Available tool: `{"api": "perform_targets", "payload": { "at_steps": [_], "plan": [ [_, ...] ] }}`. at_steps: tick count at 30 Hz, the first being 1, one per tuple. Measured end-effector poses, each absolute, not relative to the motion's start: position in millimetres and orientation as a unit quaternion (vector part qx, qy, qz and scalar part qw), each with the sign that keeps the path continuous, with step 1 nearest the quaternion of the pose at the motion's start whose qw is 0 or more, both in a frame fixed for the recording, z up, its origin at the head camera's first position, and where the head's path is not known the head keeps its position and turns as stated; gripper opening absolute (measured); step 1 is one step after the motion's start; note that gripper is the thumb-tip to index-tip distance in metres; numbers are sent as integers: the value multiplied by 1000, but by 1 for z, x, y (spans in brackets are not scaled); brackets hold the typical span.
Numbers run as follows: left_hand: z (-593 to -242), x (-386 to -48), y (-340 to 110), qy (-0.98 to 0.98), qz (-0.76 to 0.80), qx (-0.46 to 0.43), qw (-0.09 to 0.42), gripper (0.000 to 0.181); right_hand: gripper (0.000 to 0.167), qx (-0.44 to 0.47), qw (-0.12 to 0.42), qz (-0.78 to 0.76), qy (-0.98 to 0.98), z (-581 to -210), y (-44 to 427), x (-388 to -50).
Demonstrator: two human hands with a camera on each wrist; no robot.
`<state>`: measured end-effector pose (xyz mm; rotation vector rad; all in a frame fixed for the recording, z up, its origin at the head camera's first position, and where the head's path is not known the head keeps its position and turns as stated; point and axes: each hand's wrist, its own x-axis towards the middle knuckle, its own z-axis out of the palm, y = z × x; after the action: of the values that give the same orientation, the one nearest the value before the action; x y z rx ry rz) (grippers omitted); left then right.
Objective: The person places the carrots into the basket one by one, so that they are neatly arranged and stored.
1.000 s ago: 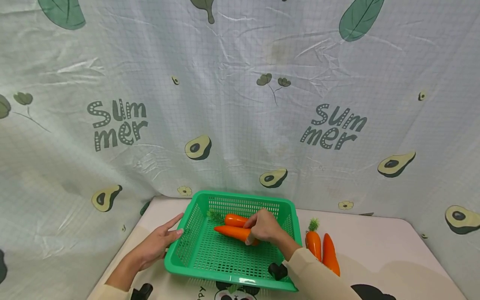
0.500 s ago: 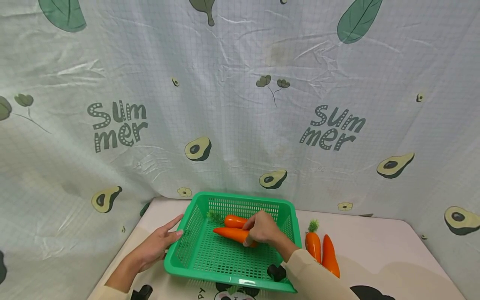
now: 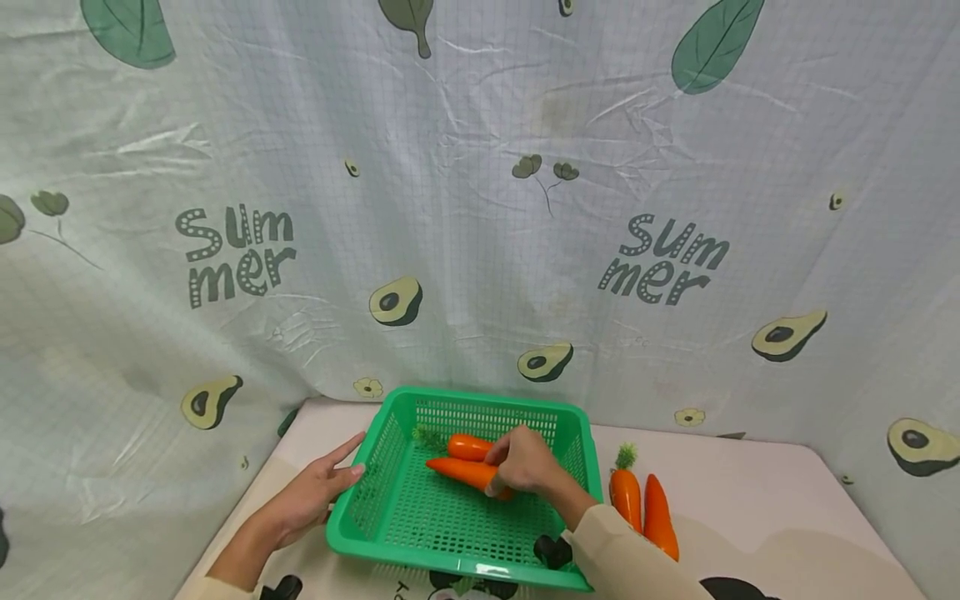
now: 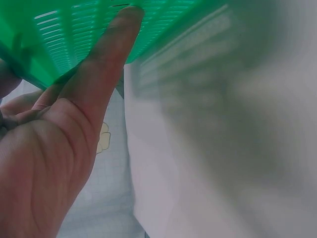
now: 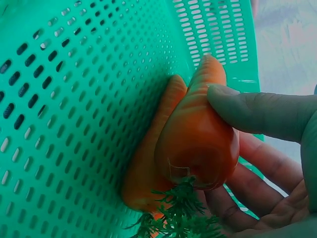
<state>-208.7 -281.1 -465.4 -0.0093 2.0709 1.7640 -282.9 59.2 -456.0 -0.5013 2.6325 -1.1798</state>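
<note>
A green slotted basket [image 3: 390, 546] stands on the table, with orange carrots inside. My right hand [image 3: 527, 462] reaches into it and grips a carrot [image 3: 461, 472], its tip toward the left. Beside that one lies another carrot [image 3: 469, 447] with a leafy green top. From the right wrist view, my thumb presses the thick part of the held carrot [image 5: 198, 144], its green leaves below, and another carrot [image 5: 153, 158] sits close against it. My left hand [image 3: 311, 492] touches the basket's left side; in the left wrist view a straight finger [image 4: 111, 64] lies along the slotted wall.
To the right of the basket, a leafy-topped carrot [image 3: 626, 496] and a second carrot [image 3: 660, 517] lie on the white table [image 3: 750, 500]. A printed curtain [image 3: 480, 250] hangs behind the table. A panda print shows at the front, partly covered by the basket.
Everything sits slightly lower in the head view. Both hands keep their places at the basket, and the right hand still grips its carrot.
</note>
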Motion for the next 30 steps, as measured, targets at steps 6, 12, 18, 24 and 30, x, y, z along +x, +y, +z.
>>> {"api": "perform_targets", "payload": {
  "at_steps": [6,12,18,24,30],
  "plan": [
    [-465,-208,-280,753,625,-15,207,74,35,-176,117,-407,889,-461,59,-283],
    [-465,-208,-280,752,626,-14,205,75,35,-177,118,-407,888,-460,59,-284],
    [-466,-209,-281,748,630,-5,207,76,35,-184,116,-398,891,-459,59,-284],
    [-464,-208,-279,752,626,-14,205,74,35,-192,106,-384,897,-461,59,-285],
    [-464,-208,-279,751,627,-13,206,75,36,-195,108,-378,898,-459,59,-285]
  ]
}}
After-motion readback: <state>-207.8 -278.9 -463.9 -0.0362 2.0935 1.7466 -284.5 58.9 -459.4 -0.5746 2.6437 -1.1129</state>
